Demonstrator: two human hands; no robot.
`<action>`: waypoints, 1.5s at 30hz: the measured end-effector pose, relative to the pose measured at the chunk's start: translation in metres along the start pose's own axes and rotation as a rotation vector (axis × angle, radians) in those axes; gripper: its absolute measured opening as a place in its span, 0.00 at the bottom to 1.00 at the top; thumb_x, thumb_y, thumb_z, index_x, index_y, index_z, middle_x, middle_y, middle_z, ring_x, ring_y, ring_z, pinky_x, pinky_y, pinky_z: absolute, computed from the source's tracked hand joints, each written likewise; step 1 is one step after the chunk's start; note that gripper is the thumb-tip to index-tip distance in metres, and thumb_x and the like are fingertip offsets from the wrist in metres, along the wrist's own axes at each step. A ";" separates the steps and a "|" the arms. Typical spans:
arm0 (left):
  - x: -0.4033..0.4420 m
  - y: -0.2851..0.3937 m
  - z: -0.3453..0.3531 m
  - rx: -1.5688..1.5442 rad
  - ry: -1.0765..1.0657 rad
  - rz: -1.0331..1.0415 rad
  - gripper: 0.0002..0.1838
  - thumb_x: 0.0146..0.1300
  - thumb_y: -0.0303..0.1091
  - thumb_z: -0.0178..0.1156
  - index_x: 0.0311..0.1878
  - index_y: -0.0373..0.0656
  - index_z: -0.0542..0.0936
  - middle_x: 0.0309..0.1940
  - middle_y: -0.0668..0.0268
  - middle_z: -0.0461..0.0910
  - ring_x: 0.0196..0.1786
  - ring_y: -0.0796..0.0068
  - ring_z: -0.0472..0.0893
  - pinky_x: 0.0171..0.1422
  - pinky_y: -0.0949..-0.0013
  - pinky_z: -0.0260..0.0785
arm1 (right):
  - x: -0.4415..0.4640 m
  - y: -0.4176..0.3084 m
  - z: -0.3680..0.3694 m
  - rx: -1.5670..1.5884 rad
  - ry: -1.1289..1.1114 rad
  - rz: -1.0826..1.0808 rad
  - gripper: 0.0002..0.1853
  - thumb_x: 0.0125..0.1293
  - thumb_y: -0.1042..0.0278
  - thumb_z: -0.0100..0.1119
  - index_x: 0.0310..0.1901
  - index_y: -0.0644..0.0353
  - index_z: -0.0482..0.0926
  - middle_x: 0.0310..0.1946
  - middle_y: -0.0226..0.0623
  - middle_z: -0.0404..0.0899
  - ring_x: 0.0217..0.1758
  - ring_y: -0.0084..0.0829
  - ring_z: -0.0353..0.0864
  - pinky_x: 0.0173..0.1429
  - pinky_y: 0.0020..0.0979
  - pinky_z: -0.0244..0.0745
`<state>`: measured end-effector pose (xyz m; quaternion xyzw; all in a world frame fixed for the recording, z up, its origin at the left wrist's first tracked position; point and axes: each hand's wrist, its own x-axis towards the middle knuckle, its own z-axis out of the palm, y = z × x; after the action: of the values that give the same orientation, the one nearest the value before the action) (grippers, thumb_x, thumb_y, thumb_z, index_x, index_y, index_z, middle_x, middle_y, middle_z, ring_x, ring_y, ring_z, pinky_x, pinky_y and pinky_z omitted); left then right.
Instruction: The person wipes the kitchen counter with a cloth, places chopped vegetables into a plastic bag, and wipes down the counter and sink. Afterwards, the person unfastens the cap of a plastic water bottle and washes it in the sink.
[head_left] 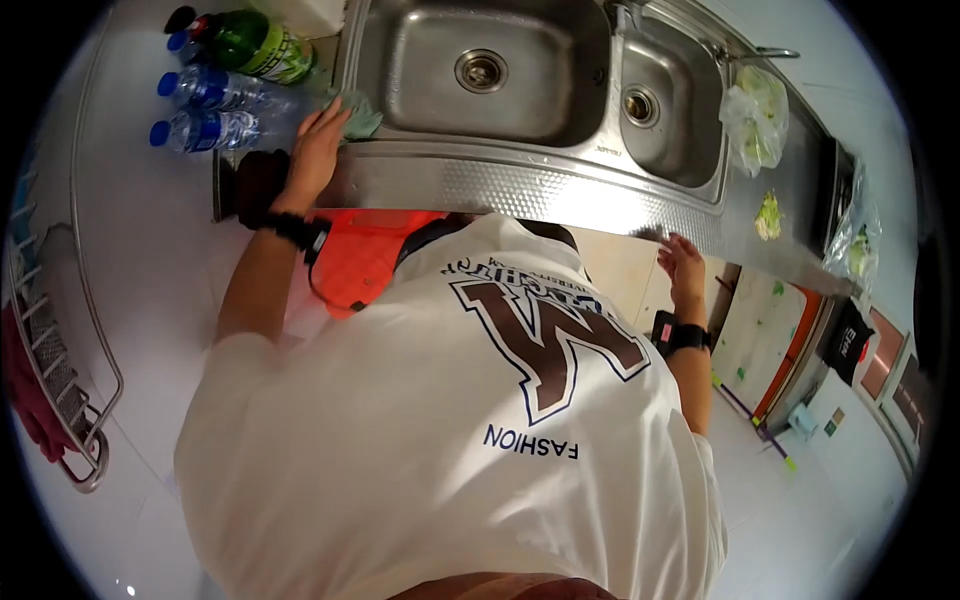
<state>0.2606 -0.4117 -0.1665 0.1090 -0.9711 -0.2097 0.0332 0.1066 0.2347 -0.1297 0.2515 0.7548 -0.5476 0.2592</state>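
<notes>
White printed T-shirt point(430, 400) is filling the foreground, nearest the camera. Beyond it, a stainless-steel desk point(480, 182) is holding a sink with 2 basins point(430, 95). Grey-green cloth point(362, 118) is lying crumpled at the left edge of the larger basin, beside the tips of the left hand point(316, 148). Fingers of this hand are reaching forward, nearly straight; whether its grip is pinching the cloth cannot be told. Right hand point(684, 262) is hovering near the front edge, its grip released, fingers loosely curling around nothing visible. Judged by its folds, the cloth is likely to be handling as light, soft and limp, perhaps slippery if wet; its raised middle folds are offering the surest hold. Left of it, a green bottle point(282, 54) and at least 2 clear, blue-capped bottles point(222, 130) are lying. At right, a translucent plastic bag point(755, 122) and leafy scraps point(768, 217) are resting.
</notes>
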 end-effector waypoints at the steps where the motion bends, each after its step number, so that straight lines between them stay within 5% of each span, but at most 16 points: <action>1: -0.018 0.001 0.001 -0.080 -0.012 -0.017 0.24 0.66 0.21 0.54 0.66 0.43 0.75 0.70 0.64 0.70 0.69 0.49 0.68 0.74 0.59 0.62 | 0.006 -0.004 -0.001 0.141 0.003 -0.006 0.22 0.72 0.62 0.57 0.62 0.65 0.72 0.52 0.40 0.80 0.48 0.30 0.81 0.54 0.31 0.79; 5: -0.050 0.020 -0.001 -0.113 -0.080 -0.006 0.24 0.64 0.20 0.54 0.64 0.45 0.77 0.71 0.65 0.70 0.72 0.49 0.66 0.75 0.58 0.61 | 0.018 -0.060 0.021 0.326 0.137 0.097 0.35 0.71 0.46 0.54 0.71 0.59 0.62 0.67 0.44 0.67 0.64 0.44 0.72 0.70 0.47 0.65; 9: -0.037 0.055 0.012 -0.048 -0.231 0.359 0.25 0.59 0.20 0.57 0.61 0.46 0.79 0.71 0.66 0.69 0.73 0.53 0.66 0.77 0.57 0.60 | 0.073 -0.058 0.054 0.168 -0.022 0.032 0.42 0.70 0.37 0.52 0.76 0.56 0.55 0.74 0.53 0.56 0.75 0.54 0.59 0.78 0.54 0.46; 11: -0.019 0.084 0.025 -0.073 -0.263 0.443 0.25 0.58 0.19 0.57 0.61 0.45 0.78 0.72 0.64 0.68 0.74 0.55 0.66 0.77 0.57 0.59 | 0.104 -0.039 0.070 -0.660 0.126 -0.025 0.54 0.63 0.27 0.54 0.79 0.51 0.43 0.78 0.60 0.39 0.80 0.66 0.39 0.78 0.62 0.35; 12: -0.009 0.099 0.033 -0.075 -0.247 0.505 0.27 0.56 0.19 0.58 0.61 0.46 0.79 0.72 0.65 0.68 0.74 0.56 0.65 0.77 0.57 0.60 | 0.097 -0.040 0.083 -0.663 0.127 -0.024 0.54 0.63 0.27 0.54 0.79 0.51 0.43 0.78 0.60 0.39 0.80 0.66 0.39 0.78 0.62 0.35; 15: 0.018 0.142 0.060 -0.138 -0.230 0.664 0.28 0.54 0.17 0.56 0.60 0.48 0.79 0.71 0.70 0.69 0.74 0.58 0.65 0.78 0.59 0.59 | 0.082 -0.041 0.113 -0.721 0.408 0.196 0.72 0.43 0.16 0.62 0.79 0.44 0.32 0.76 0.64 0.13 0.77 0.73 0.15 0.73 0.73 0.27; 19: 0.052 0.212 0.108 -0.229 -0.297 0.777 0.25 0.60 0.23 0.55 0.61 0.51 0.79 0.72 0.74 0.68 0.75 0.60 0.65 0.79 0.59 0.59 | 0.073 -0.053 0.109 -0.737 0.377 0.246 0.69 0.45 0.17 0.62 0.80 0.41 0.32 0.77 0.62 0.15 0.78 0.71 0.15 0.74 0.71 0.27; 21: 0.062 0.250 0.108 -0.300 -0.233 0.831 0.19 0.58 0.27 0.56 0.54 0.50 0.82 0.69 0.74 0.72 0.70 0.60 0.71 0.73 0.61 0.66 | 0.070 -0.053 0.109 -0.795 0.348 0.294 0.68 0.47 0.14 0.58 0.79 0.35 0.29 0.78 0.57 0.16 0.80 0.68 0.20 0.75 0.65 0.42; 22: 0.071 0.261 0.125 -0.250 -0.119 0.944 0.16 0.63 0.32 0.54 0.53 0.50 0.82 0.68 0.74 0.73 0.66 0.61 0.74 0.71 0.61 0.67 | 0.071 -0.054 0.111 -0.801 0.342 0.292 0.68 0.47 0.14 0.58 0.79 0.35 0.29 0.78 0.57 0.16 0.80 0.68 0.20 0.75 0.65 0.42; 24: 0.078 0.280 0.116 -0.183 -0.392 0.817 0.21 0.67 0.32 0.50 0.62 0.54 0.78 0.71 0.70 0.70 0.72 0.58 0.69 0.76 0.58 0.62 | 0.069 -0.054 0.112 -0.801 0.357 0.315 0.68 0.47 0.14 0.57 0.79 0.35 0.28 0.78 0.57 0.16 0.80 0.67 0.20 0.75 0.63 0.46; 27: 0.073 0.245 0.110 -0.272 -0.357 0.793 0.23 0.64 0.27 0.52 0.63 0.53 0.78 0.70 0.68 0.71 0.70 0.59 0.72 0.73 0.61 0.66 | 0.067 -0.050 0.109 -0.792 0.335 0.281 0.68 0.47 0.13 0.56 0.79 0.35 0.27 0.78 0.57 0.16 0.80 0.67 0.18 0.75 0.65 0.47; 29: 0.053 0.195 0.106 -0.497 -0.314 0.567 0.26 0.60 0.21 0.54 0.62 0.51 0.79 0.69 0.67 0.72 0.68 0.61 0.74 0.70 0.62 0.68 | 0.062 -0.049 0.110 -0.782 0.331 0.225 0.67 0.48 0.13 0.54 0.79 0.36 0.29 0.78 0.59 0.16 0.79 0.68 0.17 0.75 0.68 0.39; 34: -0.014 0.051 0.022 0.053 0.056 0.485 0.26 0.55 0.19 0.55 0.59 0.43 0.80 0.63 0.61 0.77 0.66 0.54 0.74 0.70 0.54 0.67 | 0.063 -0.040 0.115 -0.818 0.396 0.135 0.65 0.50 0.16 0.56 0.80 0.41 0.35 0.77 0.67 0.21 0.79 0.70 0.21 0.78 0.63 0.28; 37: -0.081 -0.018 -0.007 0.217 -0.014 0.373 0.24 0.55 0.18 0.57 0.57 0.41 0.80 0.63 0.60 0.77 0.66 0.51 0.73 0.70 0.52 0.66 | 0.060 -0.037 0.120 -0.800 0.428 0.076 0.64 0.50 0.18 0.58 0.80 0.43 0.37 0.77 0.66 0.21 0.79 0.71 0.20 0.78 0.62 0.23; 42: -0.101 0.000 -0.011 0.246 -0.177 0.369 0.28 0.53 0.17 0.60 0.59 0.44 0.78 0.64 0.61 0.75 0.68 0.51 0.72 0.72 0.52 0.64 | 0.057 -0.040 0.119 -0.785 0.395 0.067 0.64 0.52 0.20 0.58 0.80 0.45 0.36 0.76 0.68 0.17 0.78 0.71 0.15 0.76 0.65 0.21; 45: -0.071 0.040 0.005 0.073 -0.255 0.588 0.29 0.52 0.19 0.62 0.61 0.46 0.77 0.65 0.63 0.75 0.70 0.53 0.70 0.76 0.52 0.60 | 0.057 -0.044 0.120 -0.810 0.375 0.114 0.65 0.51 0.17 0.56 0.80 0.42 0.33 0.77 0.65 0.18 0.79 0.70 0.19 0.77 0.64 0.24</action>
<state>0.3210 -0.3587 -0.1557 -0.2023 -0.9642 -0.1683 -0.0337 0.0494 0.1136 -0.1685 0.2658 0.9271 -0.1377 0.2255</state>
